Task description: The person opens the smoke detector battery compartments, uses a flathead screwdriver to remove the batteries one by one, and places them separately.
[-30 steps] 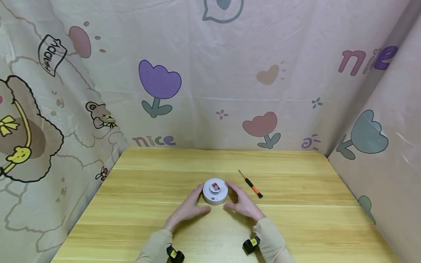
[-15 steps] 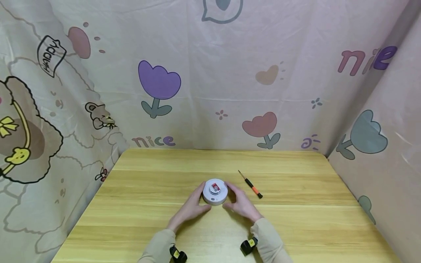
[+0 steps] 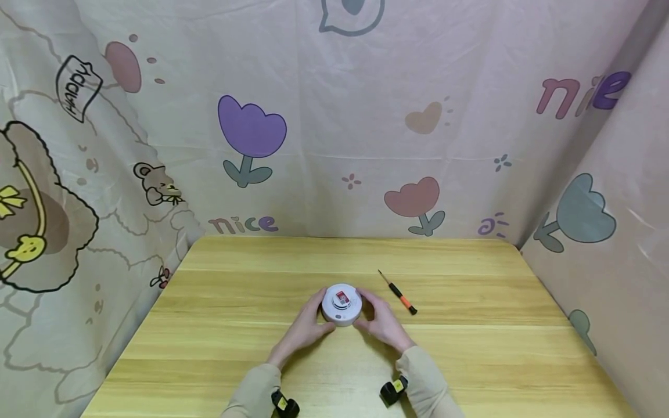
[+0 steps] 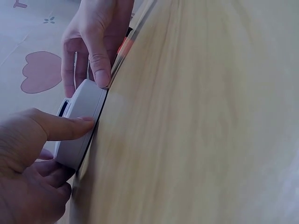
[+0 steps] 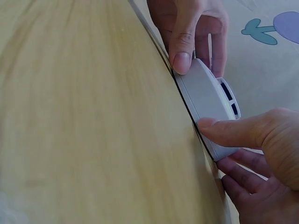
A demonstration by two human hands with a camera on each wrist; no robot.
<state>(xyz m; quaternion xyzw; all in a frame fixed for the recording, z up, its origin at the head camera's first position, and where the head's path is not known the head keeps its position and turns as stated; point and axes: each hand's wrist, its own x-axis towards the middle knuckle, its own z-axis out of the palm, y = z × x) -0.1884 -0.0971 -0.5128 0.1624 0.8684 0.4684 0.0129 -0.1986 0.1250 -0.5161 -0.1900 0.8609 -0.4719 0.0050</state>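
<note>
A white smoke detector [image 3: 342, 306] is sitting, seemingly flat, on the worktop [image 3: 219, 325]. The left hand [image 3: 306, 328] and right hand [image 3: 385, 325], thumbs having just closed in, are now pinching its rim, holding it from both sides. An orange-and-black screwdriver [image 3: 399, 295] is lying nearby.

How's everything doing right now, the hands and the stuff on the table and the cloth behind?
disc: flat on the table, red label facing up, held from both sides
left hand: holding the disc's left side
right hand: holding the disc's right side
screwdriver: lying down, untouched, tip pointing away from the person
cloth: hanging, a bit creased
</note>
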